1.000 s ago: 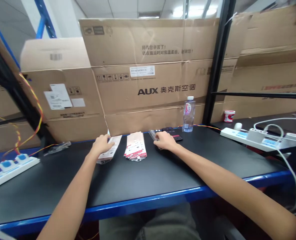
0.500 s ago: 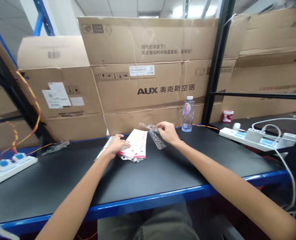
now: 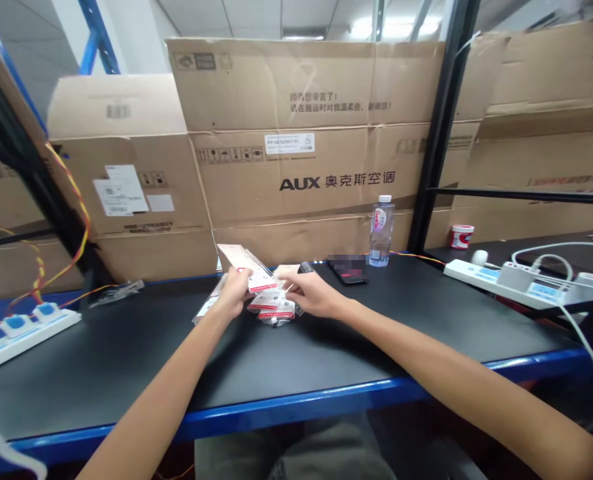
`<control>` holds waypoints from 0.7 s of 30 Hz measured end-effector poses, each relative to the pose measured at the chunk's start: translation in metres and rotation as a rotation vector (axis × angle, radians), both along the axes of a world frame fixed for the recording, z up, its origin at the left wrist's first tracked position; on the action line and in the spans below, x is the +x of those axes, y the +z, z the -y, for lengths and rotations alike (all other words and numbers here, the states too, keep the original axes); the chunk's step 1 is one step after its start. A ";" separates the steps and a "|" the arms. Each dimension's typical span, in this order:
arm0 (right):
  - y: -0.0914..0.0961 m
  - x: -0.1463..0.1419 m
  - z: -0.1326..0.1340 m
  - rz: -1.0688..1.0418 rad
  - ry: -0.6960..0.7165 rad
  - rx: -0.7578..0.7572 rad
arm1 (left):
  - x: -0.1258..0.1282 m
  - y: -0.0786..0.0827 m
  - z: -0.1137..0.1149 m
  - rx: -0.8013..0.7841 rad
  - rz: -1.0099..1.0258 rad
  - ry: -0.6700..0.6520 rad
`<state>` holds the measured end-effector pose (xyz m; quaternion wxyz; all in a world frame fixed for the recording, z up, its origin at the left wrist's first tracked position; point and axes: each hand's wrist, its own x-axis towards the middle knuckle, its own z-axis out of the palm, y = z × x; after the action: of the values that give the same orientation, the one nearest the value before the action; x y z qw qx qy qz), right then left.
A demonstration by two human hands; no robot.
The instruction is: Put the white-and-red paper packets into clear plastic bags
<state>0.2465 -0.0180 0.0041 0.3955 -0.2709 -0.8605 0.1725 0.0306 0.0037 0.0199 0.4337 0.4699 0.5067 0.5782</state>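
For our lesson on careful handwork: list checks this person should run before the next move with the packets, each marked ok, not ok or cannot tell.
1. Left hand grips the raised packet: ok.
2. Right hand touches the pile of packets: ok.
3. Right hand closed on a packet: cannot tell.
4. Water bottle upright, away from both hands: ok.
5. Phone flat on the table, beyond the pile: ok.

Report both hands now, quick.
Left hand: closed on a red-and-white packet, tilted up.
Right hand: fingers on the packet stack; grip cannot be told.
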 end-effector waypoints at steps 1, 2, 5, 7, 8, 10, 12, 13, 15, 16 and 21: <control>0.000 -0.004 0.004 0.070 -0.001 0.021 | 0.000 0.001 0.000 0.003 0.007 0.008; 0.000 -0.006 0.007 0.119 -0.016 0.049 | 0.000 0.003 0.001 0.001 0.007 0.014; 0.003 -0.006 0.013 0.203 -0.096 0.138 | 0.001 0.008 0.005 0.004 -0.012 0.003; 0.004 -0.003 0.014 0.233 -0.142 0.178 | 0.002 0.009 0.007 0.000 -0.017 -0.002; 0.005 -0.003 0.015 0.242 -0.161 0.195 | 0.003 0.010 0.008 -0.001 -0.015 0.001; 0.004 -0.004 0.016 0.259 -0.196 0.223 | 0.004 0.010 0.008 0.006 -0.009 0.005; 0.002 -0.007 0.017 0.285 -0.241 0.243 | 0.003 0.010 0.008 0.023 -0.006 -0.011; 0.001 -0.009 0.017 0.298 -0.266 0.250 | 0.003 0.010 0.008 0.029 -0.003 -0.020; 0.000 -0.011 0.017 0.312 -0.291 0.276 | 0.001 0.012 0.007 0.031 0.011 -0.029; 0.001 -0.011 0.018 0.311 -0.283 0.296 | 0.000 0.012 0.007 0.027 0.018 -0.027; 0.003 -0.008 0.019 0.354 -0.279 0.308 | 0.000 0.015 0.010 0.019 0.002 -0.056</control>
<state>0.2385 -0.0370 0.0067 0.2954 -0.3493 -0.8867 -0.0667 0.0310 -0.0060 0.0350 0.4456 0.4874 0.4876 0.5711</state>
